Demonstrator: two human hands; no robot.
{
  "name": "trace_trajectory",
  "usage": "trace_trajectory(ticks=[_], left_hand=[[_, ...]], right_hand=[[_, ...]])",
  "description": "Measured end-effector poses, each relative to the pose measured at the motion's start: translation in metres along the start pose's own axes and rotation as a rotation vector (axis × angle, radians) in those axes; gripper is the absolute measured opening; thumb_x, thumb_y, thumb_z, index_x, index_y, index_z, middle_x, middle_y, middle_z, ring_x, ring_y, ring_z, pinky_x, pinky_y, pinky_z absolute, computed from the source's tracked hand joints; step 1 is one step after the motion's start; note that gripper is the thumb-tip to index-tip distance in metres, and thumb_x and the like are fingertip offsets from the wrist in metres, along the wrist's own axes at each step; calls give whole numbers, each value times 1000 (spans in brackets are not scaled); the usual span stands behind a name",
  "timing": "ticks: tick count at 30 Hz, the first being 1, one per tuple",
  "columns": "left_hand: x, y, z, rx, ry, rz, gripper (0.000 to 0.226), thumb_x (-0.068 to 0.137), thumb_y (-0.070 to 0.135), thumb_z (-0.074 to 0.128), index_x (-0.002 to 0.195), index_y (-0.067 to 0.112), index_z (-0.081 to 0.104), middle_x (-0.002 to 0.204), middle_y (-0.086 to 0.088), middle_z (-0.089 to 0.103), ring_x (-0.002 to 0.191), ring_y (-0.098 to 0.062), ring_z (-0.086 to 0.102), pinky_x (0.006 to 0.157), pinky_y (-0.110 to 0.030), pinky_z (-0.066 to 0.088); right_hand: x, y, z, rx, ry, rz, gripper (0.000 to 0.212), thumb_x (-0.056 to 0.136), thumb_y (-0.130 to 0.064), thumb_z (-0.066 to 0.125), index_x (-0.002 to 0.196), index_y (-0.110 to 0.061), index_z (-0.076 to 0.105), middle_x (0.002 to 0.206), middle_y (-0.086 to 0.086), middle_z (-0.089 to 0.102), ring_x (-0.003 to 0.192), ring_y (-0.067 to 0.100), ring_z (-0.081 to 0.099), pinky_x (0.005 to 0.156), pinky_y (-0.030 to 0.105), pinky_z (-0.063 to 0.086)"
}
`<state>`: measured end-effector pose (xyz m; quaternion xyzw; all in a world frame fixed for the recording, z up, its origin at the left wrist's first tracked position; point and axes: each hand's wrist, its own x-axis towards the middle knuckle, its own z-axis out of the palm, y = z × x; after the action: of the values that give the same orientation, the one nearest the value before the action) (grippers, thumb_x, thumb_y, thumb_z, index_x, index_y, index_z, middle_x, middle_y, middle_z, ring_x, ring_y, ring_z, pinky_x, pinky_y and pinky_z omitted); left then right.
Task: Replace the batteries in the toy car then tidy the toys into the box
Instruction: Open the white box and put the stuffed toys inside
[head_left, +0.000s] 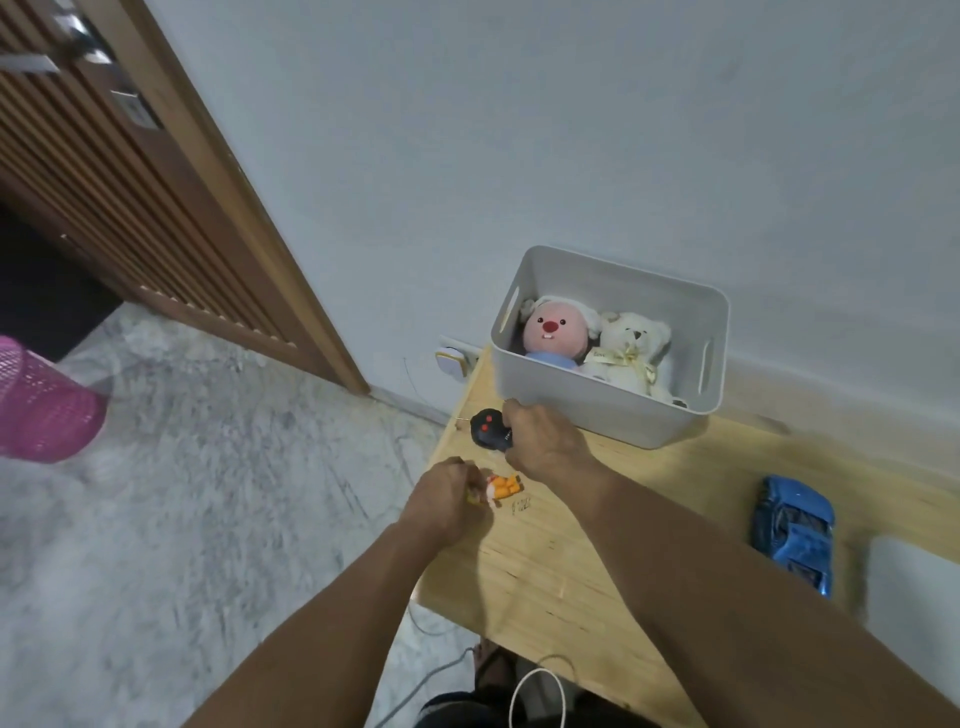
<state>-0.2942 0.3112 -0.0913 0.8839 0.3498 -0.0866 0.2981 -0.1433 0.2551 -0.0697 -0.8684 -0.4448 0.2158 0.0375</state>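
A grey box (613, 410) stands at the back of the wooden table (561, 561), against the wall. Inside it lie a pink plush toy (556, 327) and a white teddy bear (631, 353). My right hand (545, 441) grips a black remote control (488, 428) with red buttons, just in front of the box's left corner. My left hand (441, 499) pinches a small orange figure (501, 487) near the table's left edge. The blue toy car (792, 532) sits on the table to the right, away from both hands.
A white slab (914, 597) lies at the table's right edge beside the car. A pink mesh basket (41, 410) stands on the marble floor at the left, near a slatted wooden door (130, 197). Cables (535, 691) hang below the table's front edge.
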Motion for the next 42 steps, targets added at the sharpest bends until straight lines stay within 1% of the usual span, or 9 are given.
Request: trace_trajectory(ticks=[3, 6, 10, 14, 22, 25, 33, 37, 42], left_hand=[[-2, -10, -9, -52, -10, -29, 27, 72, 30, 79, 94, 18, 70, 95, 2, 62, 85, -13, 56, 69, -19, 42], [-2, -19, -26, -88, -11, -62, 21, 76, 21, 77, 95, 17, 70, 100, -2, 66, 85, -14, 57, 71, -20, 46], [1, -24, -53, -85, -15, -61, 26, 82, 14, 71, 108, 13, 70, 107, -1, 65, 87, -13, 54, 73, -20, 44], [6, -16, -87, -41, -63, -37, 29, 71, 13, 75, 100, 12, 73, 95, 0, 67, 82, -16, 60, 64, -21, 44], [20, 29, -149, -228, 24, 118, 15, 70, 5, 78, 84, 9, 75, 73, 1, 69, 62, -15, 60, 55, -20, 51], [26, 47, -162, -254, 42, 166, 19, 68, 10, 82, 85, 12, 75, 74, -4, 71, 62, -16, 62, 63, -30, 54], [47, 98, -160, -245, 119, 241, 29, 65, 20, 87, 91, 15, 75, 72, 6, 62, 68, -15, 56, 67, -29, 48], [55, 110, -151, -180, 159, 230, 34, 65, 25, 88, 95, 15, 75, 82, 5, 62, 76, -13, 55, 61, -20, 39], [66, 116, -146, -126, 148, 214, 39, 64, 24, 88, 99, 14, 74, 91, 0, 65, 83, -17, 57, 67, -22, 38]], right_hand=[[-3, -3, -7, 18, 3, -12, 42, 74, -25, 72, 107, -24, 46, 100, 4, 59, 89, 27, 58, 75, 42, 56], [-7, -9, -17, 84, 10, -42, 48, 67, -29, 74, 105, -28, 44, 94, -1, 59, 83, 24, 57, 72, 41, 56], [-14, -24, -38, 191, 66, -133, 54, 68, -26, 71, 115, -24, 46, 94, 1, 62, 83, 27, 57, 67, 32, 48], [-23, -35, -66, 304, 177, -209, 55, 65, -28, 68, 117, -24, 49, 92, -2, 67, 85, 24, 63, 64, 29, 47], [-35, -2, -133, 443, 412, -89, 55, 69, -32, 71, 122, -26, 58, 93, -2, 71, 92, 22, 66, 81, 34, 54], [-36, 28, -149, 361, 435, 25, 57, 67, -24, 70, 123, -29, 59, 98, -1, 71, 95, 24, 64, 79, 31, 52], [-43, 93, -133, 22, 490, 218, 37, 79, -31, 67, 113, -21, 56, 97, 8, 68, 92, 32, 63, 72, 32, 45], [-46, 98, -125, -146, 384, 247, 32, 82, -28, 63, 113, -24, 56, 104, 4, 67, 100, 28, 63, 81, 35, 41], [-42, 97, -127, -181, 272, 219, 32, 80, -17, 59, 108, -30, 62, 103, -2, 66, 104, 24, 60, 85, 40, 33]])
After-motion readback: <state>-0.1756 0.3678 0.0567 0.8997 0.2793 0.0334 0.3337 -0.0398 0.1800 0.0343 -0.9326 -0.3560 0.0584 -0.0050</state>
